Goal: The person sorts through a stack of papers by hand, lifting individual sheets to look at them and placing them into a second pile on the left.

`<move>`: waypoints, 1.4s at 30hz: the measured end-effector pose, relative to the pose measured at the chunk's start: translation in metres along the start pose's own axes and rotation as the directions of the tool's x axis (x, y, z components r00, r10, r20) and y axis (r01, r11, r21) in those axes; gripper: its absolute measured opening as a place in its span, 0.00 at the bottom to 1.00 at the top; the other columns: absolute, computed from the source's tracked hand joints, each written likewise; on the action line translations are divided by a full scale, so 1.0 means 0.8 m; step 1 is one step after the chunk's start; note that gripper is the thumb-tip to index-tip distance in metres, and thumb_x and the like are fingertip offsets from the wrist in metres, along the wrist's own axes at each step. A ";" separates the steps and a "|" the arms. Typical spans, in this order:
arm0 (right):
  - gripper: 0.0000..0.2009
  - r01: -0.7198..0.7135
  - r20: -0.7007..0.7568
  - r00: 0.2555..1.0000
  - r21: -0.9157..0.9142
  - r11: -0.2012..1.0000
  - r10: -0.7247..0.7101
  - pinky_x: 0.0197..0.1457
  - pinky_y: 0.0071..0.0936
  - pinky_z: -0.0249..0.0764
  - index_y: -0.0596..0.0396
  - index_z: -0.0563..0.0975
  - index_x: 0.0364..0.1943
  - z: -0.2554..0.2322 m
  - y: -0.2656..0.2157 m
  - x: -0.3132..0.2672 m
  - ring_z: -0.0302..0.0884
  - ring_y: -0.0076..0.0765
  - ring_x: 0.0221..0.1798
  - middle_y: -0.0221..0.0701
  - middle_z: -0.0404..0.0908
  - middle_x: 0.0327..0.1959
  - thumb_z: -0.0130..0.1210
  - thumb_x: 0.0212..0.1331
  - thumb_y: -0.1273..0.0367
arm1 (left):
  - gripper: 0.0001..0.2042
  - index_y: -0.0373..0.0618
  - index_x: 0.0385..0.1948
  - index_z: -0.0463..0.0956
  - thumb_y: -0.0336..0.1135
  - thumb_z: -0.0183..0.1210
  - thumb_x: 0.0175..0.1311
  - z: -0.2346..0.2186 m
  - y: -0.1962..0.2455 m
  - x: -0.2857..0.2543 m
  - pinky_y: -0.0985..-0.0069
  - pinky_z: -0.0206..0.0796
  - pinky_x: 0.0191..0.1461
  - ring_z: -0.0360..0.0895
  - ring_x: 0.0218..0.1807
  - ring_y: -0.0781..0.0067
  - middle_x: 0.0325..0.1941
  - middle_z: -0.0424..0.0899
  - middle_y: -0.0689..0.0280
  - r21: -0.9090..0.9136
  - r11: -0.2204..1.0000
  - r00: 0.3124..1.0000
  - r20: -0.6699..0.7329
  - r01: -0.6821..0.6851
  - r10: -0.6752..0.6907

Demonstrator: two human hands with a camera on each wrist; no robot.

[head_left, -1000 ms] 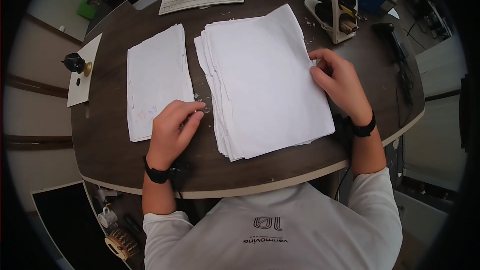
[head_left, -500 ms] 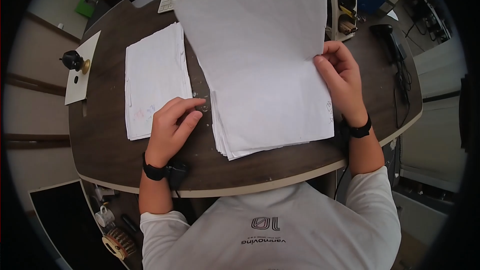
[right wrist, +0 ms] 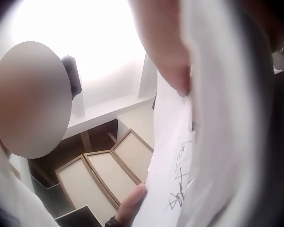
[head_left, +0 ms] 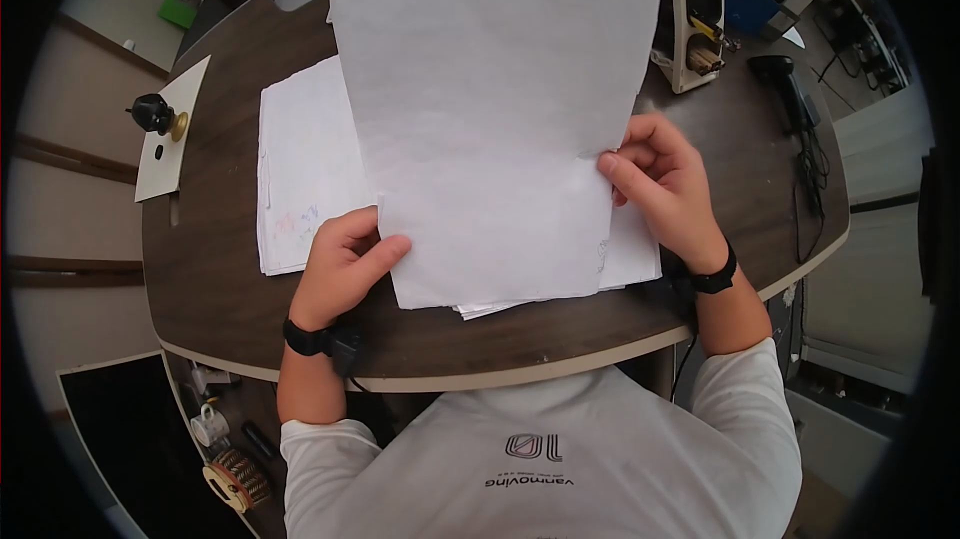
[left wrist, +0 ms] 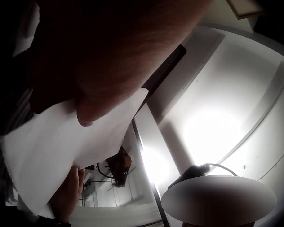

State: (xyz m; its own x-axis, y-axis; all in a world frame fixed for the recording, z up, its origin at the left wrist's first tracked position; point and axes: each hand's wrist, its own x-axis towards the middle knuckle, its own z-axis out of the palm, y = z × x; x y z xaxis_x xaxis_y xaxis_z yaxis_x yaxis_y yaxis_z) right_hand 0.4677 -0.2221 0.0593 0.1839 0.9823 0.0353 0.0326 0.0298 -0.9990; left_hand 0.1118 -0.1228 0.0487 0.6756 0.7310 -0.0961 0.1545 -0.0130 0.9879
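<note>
Between both hands a large white sheet of paper [head_left: 490, 119] is raised over a paper stack, its far part standing up and bent. My right hand [head_left: 660, 179] pinches its right edge between thumb and fingers. At the lower left edge my left hand [head_left: 345, 264] grips it, thumb on the near face and fingers behind. Dark handwriting [right wrist: 180, 182] shows along the sheet in the right wrist view. Beneath it, the stack [head_left: 635, 254] shows at the lower right. To the left lies a second pile of papers [head_left: 305, 169] with faint red and blue marks, partly covered by the sheet.
A white pen holder [head_left: 695, 14] with pens stands at the back right, near a black handheld scanner [head_left: 785, 89] and its cable. A dark knobbed object [head_left: 155, 117] sits on a white board at the left. The desk's pale front edge [head_left: 480, 379] runs before the person.
My right hand lifted the top sheet off the stack and drew it left. My left hand, earlier beside the stack with nothing in it, now grips the sheet's left edge.
</note>
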 end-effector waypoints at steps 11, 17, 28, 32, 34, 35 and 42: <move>0.07 0.110 -0.152 0.974 -0.338 0.935 -0.169 0.35 0.17 0.68 0.58 0.81 0.43 -0.021 0.009 0.018 0.72 0.15 0.31 0.21 0.78 0.28 0.63 0.68 0.69 | 0.16 0.33 0.56 0.77 0.37 0.54 0.80 -0.122 -0.018 -0.010 0.80 0.72 0.54 0.81 0.47 0.81 0.49 0.86 0.64 -0.101 0.991 0.732 -0.681 -0.093 0.000; 0.15 0.019 -0.119 0.987 -0.560 0.828 -0.103 0.31 0.22 0.66 0.57 0.80 0.50 -0.020 0.004 0.019 0.67 0.19 0.26 0.23 0.71 0.22 0.68 0.62 0.67 | 0.16 0.34 0.55 0.77 0.39 0.53 0.80 -0.169 -0.036 -0.029 0.80 0.72 0.51 0.80 0.44 0.82 0.46 0.86 0.65 -0.001 0.993 0.750 -0.655 0.117 -0.089; 0.28 -0.011 -0.087 0.994 -0.649 0.761 -0.061 0.36 0.29 0.72 0.57 0.77 0.61 -0.023 0.006 0.017 0.72 0.30 0.30 0.31 0.74 0.27 0.72 0.56 0.65 | 0.14 0.31 0.44 0.79 0.36 0.54 0.77 -0.160 -0.043 -0.030 0.80 0.67 0.42 0.72 0.36 0.84 0.35 0.83 0.69 0.263 0.893 0.738 -0.667 0.366 -0.106; 0.30 -0.014 -0.078 0.996 -0.659 0.752 -0.050 0.37 0.29 0.72 0.57 0.76 0.64 -0.026 0.007 0.017 0.72 0.29 0.31 0.31 0.74 0.29 0.72 0.55 0.65 | 0.13 0.32 0.44 0.79 0.37 0.55 0.76 -0.165 -0.050 -0.030 0.80 0.66 0.41 0.71 0.35 0.84 0.34 0.81 0.70 0.301 0.867 0.756 -0.644 0.396 -0.121; 0.30 -0.010 -0.076 0.996 -0.654 0.756 -0.053 0.37 0.28 0.73 0.57 0.76 0.64 -0.024 0.008 0.015 0.72 0.28 0.31 0.30 0.74 0.28 0.72 0.55 0.66 | 0.13 0.31 0.44 0.79 0.36 0.57 0.75 -0.166 -0.050 -0.034 0.78 0.67 0.40 0.71 0.34 0.83 0.33 0.82 0.70 0.332 0.853 0.758 -0.643 0.403 -0.109; 0.30 -0.024 -0.085 0.996 -0.627 0.778 -0.038 0.38 0.27 0.73 0.57 0.77 0.64 -0.023 0.006 0.015 0.72 0.27 0.31 0.29 0.74 0.28 0.71 0.56 0.67 | 0.13 0.32 0.44 0.80 0.37 0.59 0.73 -0.167 -0.049 -0.033 0.77 0.67 0.40 0.72 0.34 0.82 0.32 0.81 0.70 0.365 0.821 0.758 -0.641 0.438 -0.120; 0.26 -0.027 -0.113 0.993 -0.547 0.837 -0.042 0.39 0.23 0.74 0.59 0.78 0.63 -0.022 0.001 0.015 0.72 0.22 0.32 0.26 0.76 0.29 0.69 0.59 0.71 | 0.18 0.34 0.52 0.79 0.39 0.64 0.69 -0.136 -0.026 -0.021 0.79 0.69 0.43 0.73 0.35 0.80 0.35 0.80 0.68 0.488 0.684 0.653 -0.757 0.543 0.021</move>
State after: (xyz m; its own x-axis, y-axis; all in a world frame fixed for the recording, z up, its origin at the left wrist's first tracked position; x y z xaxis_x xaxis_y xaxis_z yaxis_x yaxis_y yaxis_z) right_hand 0.4869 -0.2132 0.0597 0.2922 0.9530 0.0800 0.5597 -0.1026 -0.8223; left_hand 0.0190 -0.0605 0.0433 -0.1010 0.9936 0.0505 0.8239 0.0552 0.5640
